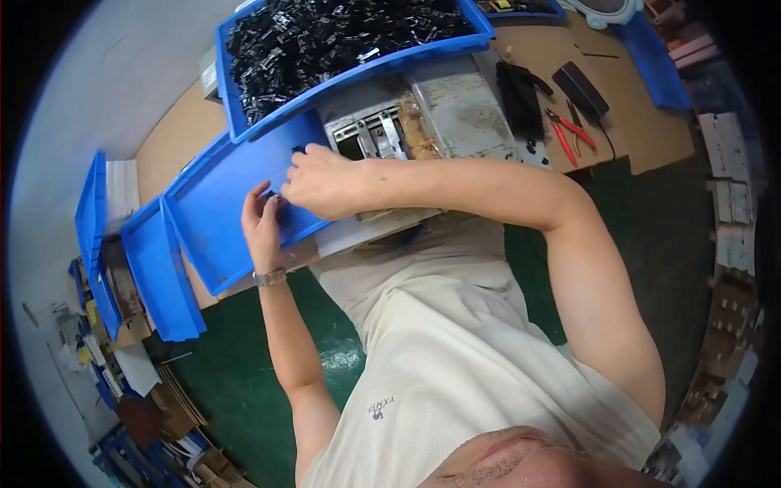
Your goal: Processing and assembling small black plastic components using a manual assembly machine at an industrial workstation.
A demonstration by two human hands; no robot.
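Over the near end of a long blue tray (213,191), my two hands are close together. My left hand (262,232), with a metal-band watch on its wrist, pinches a small black plastic part (273,198) between thumb and fingers. Reaching across from the right, my right hand (321,184) has its fingers curled, back of the hand upward. Another small black piece (298,150) shows at the far side of its knuckles; whether it is held or lies in the tray I cannot tell. What the right fingertips grip is hidden.
A blue bin (358,77) heaped with black parts stands beyond the tray. Right of my hands is a metal fixture (378,137) on a worn machine bed. Red-handled pliers (563,138) and a black box (581,89) lie at right. More blue trays (159,268) lean at left.
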